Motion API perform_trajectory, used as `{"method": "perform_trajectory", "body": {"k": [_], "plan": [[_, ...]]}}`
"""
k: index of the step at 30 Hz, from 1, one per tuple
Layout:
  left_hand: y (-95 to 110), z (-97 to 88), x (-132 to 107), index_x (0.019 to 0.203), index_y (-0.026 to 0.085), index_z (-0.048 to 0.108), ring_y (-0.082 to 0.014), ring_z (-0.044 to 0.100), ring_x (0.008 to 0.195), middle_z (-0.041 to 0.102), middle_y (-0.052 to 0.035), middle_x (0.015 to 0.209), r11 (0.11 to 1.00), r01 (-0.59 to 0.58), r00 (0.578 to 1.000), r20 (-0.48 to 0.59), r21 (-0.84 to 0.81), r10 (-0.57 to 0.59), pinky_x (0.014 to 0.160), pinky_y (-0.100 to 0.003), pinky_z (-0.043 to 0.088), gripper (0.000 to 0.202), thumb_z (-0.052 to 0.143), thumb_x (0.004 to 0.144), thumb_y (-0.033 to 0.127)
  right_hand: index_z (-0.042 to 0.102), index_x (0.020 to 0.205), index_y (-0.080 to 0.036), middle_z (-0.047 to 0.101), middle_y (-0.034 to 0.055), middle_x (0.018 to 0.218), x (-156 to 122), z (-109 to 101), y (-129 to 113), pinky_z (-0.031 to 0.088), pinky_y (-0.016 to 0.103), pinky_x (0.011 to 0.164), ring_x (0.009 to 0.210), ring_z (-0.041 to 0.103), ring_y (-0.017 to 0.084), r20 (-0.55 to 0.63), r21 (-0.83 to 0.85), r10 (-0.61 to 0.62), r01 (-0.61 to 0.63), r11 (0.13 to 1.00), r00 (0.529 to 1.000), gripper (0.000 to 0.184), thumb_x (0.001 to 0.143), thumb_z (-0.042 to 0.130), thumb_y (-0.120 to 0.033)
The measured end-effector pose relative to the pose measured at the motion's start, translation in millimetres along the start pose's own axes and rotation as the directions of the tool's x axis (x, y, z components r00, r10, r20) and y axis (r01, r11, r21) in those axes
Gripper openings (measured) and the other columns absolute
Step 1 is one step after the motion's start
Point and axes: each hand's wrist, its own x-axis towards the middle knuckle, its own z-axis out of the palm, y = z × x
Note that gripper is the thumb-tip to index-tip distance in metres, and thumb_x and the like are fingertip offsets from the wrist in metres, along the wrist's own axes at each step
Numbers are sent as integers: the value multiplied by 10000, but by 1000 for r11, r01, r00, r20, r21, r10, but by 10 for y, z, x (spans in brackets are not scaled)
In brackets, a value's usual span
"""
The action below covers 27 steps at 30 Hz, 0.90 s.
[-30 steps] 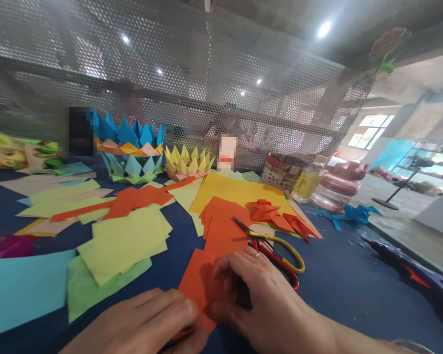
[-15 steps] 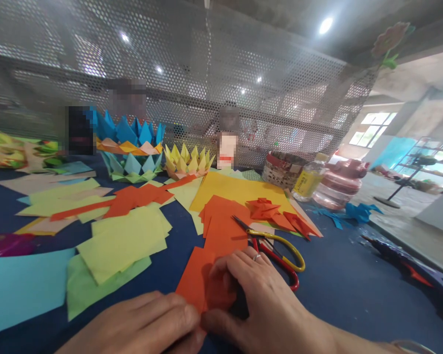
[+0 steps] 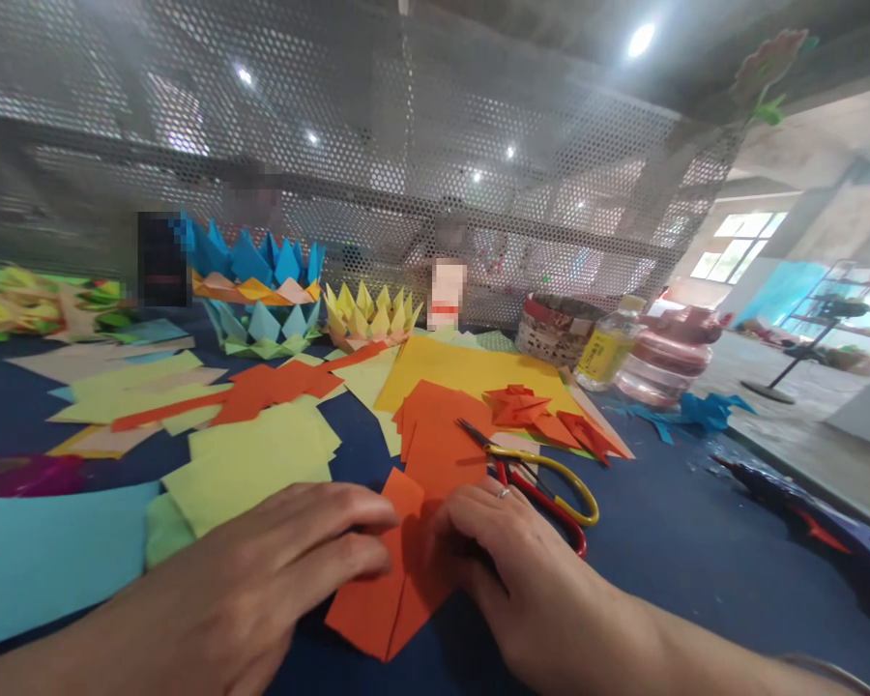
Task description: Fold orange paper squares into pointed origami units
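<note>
A piece of orange paper (image 3: 377, 609) with a crease running down it lies in front of me, its lower end coming to a blunt point. My left hand (image 3: 275, 561) reaches over its left side, fingers stretched out and a little apart. On the right side of that sheet, my right hand (image 3: 529, 570) has its fingers curled down on the paper; the fingertips are partly hidden. More orange sheets (image 3: 446, 440) lie just beyond. Scissors (image 3: 529, 474) with one yellow and one red handle rest half open beside my right hand, blades on the orange sheets.
Pale yellow-green sheets (image 3: 253, 454) and a light blue sheet (image 3: 50, 561) lie left. Folded paper rings (image 3: 257, 261) stand behind. Folded orange pieces (image 3: 518, 406), a basket (image 3: 558, 327), a bottle (image 3: 609, 348), a pink jug (image 3: 667, 358) and a dark blue tool (image 3: 804, 522) are right.
My left hand has moved up and its fingers have lifted from the lower end of the orange paper onto its left side. My right hand has shifted slightly right, uncovering the paper's lower end.
</note>
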Motion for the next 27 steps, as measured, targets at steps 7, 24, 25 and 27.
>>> {"method": "perform_trajectory", "body": {"k": [7, 24, 25, 27], "plan": [[-55, -70, 253, 1078, 266, 594, -159, 718, 1043, 749, -9, 1104, 920, -85, 996, -41, -383, 76, 926, -246, 563, 341, 451, 939, -10, 602, 839, -211, 689, -23, 875, -8, 3, -30, 446, 305, 816, 821, 637, 155, -1, 43, -82, 82, 996, 997, 283, 855, 566, 70], [210, -4, 294, 891, 280, 655, -104, 654, 751, 681, 66, 808, 763, 186, 981, 69, -619, -183, 677, -219, 482, 180, 619, 1051, 207, 772, 904, -228, 769, -7, 953, -55, 39, -107, 526, 241, 868, 935, 720, 142, 84, 210, -184, 163, 964, 979, 88, 971, 779, -171], [212, -9, 304, 887, 276, 645, -98, 654, 750, 678, 71, 806, 779, 173, 984, 64, -602, -168, 707, -217, 494, 183, 616, 1050, 199, 766, 898, -226, 771, -12, 947, -55, 42, -109, 523, 239, 868, 930, 719, 140, 78, 215, -182, 162, 963, 980, 96, 961, 788, -157], [215, -22, 325, 896, 273, 634, -89, 655, 761, 678, 83, 811, 814, 139, 990, 56, -565, -130, 774, -211, 509, 180, 612, 1045, 175, 760, 894, -214, 769, -16, 935, -55, 43, -114, 516, 227, 862, 928, 715, 134, 59, 212, -179, 163, 964, 982, 110, 939, 804, -124]]}}
